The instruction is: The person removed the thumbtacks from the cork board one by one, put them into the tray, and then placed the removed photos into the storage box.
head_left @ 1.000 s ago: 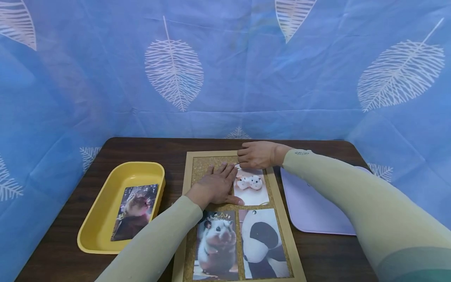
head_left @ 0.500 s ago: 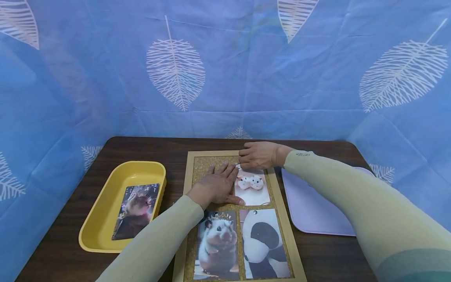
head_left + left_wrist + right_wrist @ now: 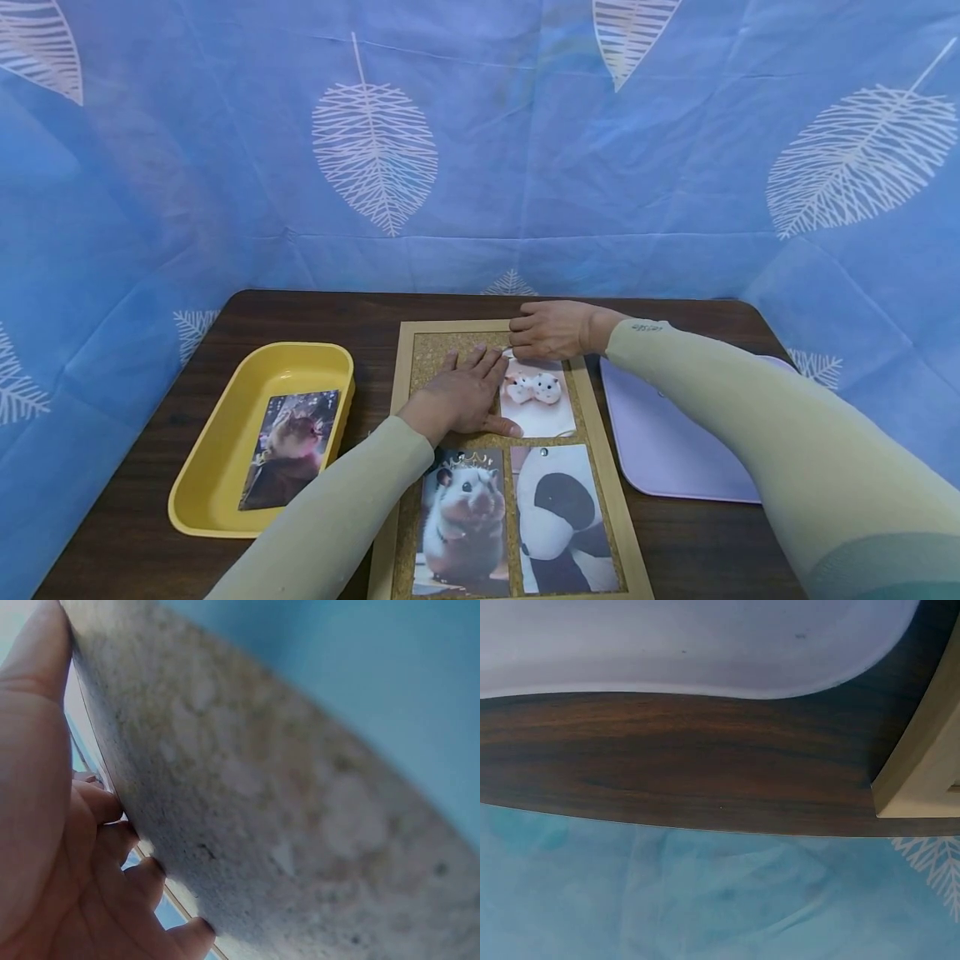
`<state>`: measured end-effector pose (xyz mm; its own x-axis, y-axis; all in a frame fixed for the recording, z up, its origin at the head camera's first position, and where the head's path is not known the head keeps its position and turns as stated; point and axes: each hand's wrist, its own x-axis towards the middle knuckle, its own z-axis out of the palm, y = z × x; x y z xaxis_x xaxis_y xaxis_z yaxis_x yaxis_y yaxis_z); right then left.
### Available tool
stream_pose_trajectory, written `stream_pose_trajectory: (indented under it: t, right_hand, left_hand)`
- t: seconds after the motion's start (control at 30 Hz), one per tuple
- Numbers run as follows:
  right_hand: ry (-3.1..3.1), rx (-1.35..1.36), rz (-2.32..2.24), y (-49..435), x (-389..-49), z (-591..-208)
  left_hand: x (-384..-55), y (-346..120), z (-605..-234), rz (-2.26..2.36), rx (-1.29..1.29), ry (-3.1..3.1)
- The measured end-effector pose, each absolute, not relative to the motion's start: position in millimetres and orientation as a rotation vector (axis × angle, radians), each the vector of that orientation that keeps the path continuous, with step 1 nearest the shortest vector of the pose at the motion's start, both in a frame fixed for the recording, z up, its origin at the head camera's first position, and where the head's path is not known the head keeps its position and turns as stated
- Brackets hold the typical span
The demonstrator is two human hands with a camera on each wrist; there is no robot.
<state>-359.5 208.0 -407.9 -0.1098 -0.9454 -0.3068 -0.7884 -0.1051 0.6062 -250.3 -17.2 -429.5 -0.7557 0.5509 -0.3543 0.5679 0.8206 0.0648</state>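
Observation:
A wood-framed cork board (image 3: 403,392) lies on the table, with a photo of two white hamsters (image 3: 536,417) at its upper right. My left hand (image 3: 461,396) rests spread on the cork, its fingertips and thumb at that photo's left edge. In the left wrist view, the left hand's thumb and fingers (image 3: 146,877) touch the speckled cork surface. Over the photo's top edge, my right hand (image 3: 551,331) has its fingers bent; whatever is under or between them is hidden. Below lie a crowned hamster photo (image 3: 463,525) and a black-and-white plush photo (image 3: 562,517), the latter with a small pin at its top.
On the left stands a yellow tray (image 3: 198,475) holding a dark photo of a furry animal (image 3: 291,450). A lilac tray (image 3: 675,450) lies at the right, partly under my right forearm. The brown table (image 3: 690,761) ends at a blue leaf-print cloth (image 3: 525,150).
The head view shifts very slightly. Both hands and the photos keep the same places on the board.

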Motion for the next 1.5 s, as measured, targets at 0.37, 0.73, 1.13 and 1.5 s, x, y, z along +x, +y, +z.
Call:
stream_pose_trajectory:
  t: [0.37, 0.73, 1.13, 1.5]
  right_hand:
    - [-1.989, 1.913, -1.052, 205.5, -359.6, -407.3]
    - [-2.004, 1.895, -1.071, 207.2, -356.4, -407.1]
    - [-2.055, 1.864, -1.06, 205.0, -355.6, -407.0]
    - [-2.088, 1.832, -1.061, 204.5, -353.0, -404.5]
  left_hand:
    - [-249.1, -17.8, -428.6, -0.057, 0.847, 2.656]
    - [-248.2, -17.7, -428.2, -0.065, 0.849, 2.655]
    - [-248.9, -17.6, -428.9, -0.063, 0.846, 2.659]
    - [-248.6, -17.9, -429.1, -0.044, 0.841, 2.66]
